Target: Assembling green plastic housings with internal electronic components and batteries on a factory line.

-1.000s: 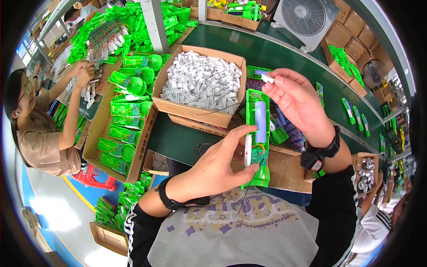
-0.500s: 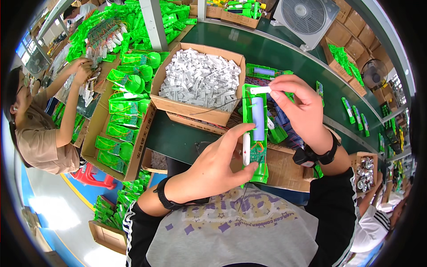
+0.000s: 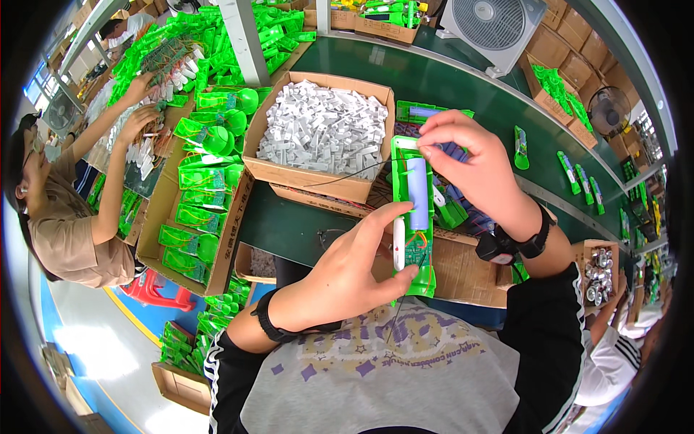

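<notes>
Green belt (image 3: 448, 87) unchanged; right hand (image 3: 463, 155) lowered onto green housing (image 3: 413, 210) top.

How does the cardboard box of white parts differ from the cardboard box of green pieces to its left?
The box of white parts is heaped with small white pieces in a loose pile; the box of green pieces holds larger bright green plastic parts, laid in rough rows. The white-part box looks squarer and deeper, the green one longer and shallower. The white-part box lies just left of the green housing held in both hands; the green one lies nearer the seated co-worker. Both are open brown cardboard.
</notes>
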{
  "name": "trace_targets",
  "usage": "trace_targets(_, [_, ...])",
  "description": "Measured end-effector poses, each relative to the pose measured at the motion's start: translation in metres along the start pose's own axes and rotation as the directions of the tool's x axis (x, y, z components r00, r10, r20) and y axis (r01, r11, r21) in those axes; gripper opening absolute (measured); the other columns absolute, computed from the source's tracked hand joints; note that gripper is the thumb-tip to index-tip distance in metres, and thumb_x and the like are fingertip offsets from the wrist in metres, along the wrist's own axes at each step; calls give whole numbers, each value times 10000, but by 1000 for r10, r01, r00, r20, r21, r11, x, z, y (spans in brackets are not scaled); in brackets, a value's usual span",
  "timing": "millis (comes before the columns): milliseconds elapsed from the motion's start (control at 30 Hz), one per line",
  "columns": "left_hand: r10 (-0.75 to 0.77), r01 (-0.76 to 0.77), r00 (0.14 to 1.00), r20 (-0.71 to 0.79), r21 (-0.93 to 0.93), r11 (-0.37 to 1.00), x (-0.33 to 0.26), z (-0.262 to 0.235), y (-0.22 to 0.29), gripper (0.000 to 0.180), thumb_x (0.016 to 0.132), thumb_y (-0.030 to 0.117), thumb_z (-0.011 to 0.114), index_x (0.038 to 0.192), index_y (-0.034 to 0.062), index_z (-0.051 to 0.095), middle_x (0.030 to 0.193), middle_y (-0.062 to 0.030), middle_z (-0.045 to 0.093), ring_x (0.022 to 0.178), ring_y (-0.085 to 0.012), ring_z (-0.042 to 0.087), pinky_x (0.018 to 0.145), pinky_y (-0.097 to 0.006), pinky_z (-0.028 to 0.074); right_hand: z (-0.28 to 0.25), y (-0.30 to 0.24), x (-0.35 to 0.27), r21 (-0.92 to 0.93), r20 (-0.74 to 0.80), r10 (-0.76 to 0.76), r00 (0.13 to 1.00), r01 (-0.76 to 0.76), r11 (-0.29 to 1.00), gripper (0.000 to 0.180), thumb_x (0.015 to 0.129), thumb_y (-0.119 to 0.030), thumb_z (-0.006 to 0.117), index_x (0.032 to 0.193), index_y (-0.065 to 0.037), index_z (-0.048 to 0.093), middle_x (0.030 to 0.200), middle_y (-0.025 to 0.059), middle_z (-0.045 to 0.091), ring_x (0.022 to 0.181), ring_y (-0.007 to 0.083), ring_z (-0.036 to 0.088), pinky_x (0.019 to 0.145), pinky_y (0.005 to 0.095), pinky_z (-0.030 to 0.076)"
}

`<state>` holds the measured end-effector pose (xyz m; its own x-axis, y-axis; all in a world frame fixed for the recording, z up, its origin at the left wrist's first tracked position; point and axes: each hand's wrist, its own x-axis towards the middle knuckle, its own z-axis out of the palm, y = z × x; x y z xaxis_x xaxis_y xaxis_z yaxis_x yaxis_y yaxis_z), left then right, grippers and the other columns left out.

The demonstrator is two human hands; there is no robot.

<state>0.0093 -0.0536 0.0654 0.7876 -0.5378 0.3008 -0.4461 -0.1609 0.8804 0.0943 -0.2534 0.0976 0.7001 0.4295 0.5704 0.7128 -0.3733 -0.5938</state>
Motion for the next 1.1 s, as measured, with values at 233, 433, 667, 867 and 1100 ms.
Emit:
trace_targets(233, [58,-57,998,-34,28,998,2,4,-4,669,695,26,654,1256,39,290,1011,-148,493,834,-231,561,733,-333,470,-3,-5,9,498,256,503,826,-558,663,303,788,-68,599,1049,8,462,914,65,571,825,98,538,716,215,441])
trace_targets(433, [-2,1,1000,20,23,1000,5,7,-2,657,705,-7,638,1259,32,286,1063,-128,478,938,-192,547,805,-330,466,-12,12,7,426,353,549,758,-652,627,260,791,-47,565,1027,1,468,904,68,558,853,116,534,748,237,425])
trace_targets(667, [-37,10,993,-113,-233,973,19,20,-28,602,748,34,625,1247,30,288,937,-132,540,816,-180,574,711,-291,468,-9,12,-18,404,113,555,824,-549,732,291,813,-179,607,1006,-3,478,851,37,562,759,92,540,617,217,430])
trace_targets(867, [-87,18,977,-194,-332,943,47,32,-50,616,774,30,600,1265,12,228,954,-138,532,826,-172,579,676,-280,489,-25,-20,-51,-166,529,526,666,-527,834,196,828,-196,583,891,-14,548,603,2,548,529,51,498,468,228,377])
trace_targets(1100, [-82,-7,973,-215,-384,923,70,50,-49,571,841,103,545,1275,3,188,1102,-179,445,955,-209,533,760,-307,464,-50,-7,-62,-28,242,727,643,-744,667,193,837,-161,492,715,-19,542,529,15,527,446,64,472,415,227,371])
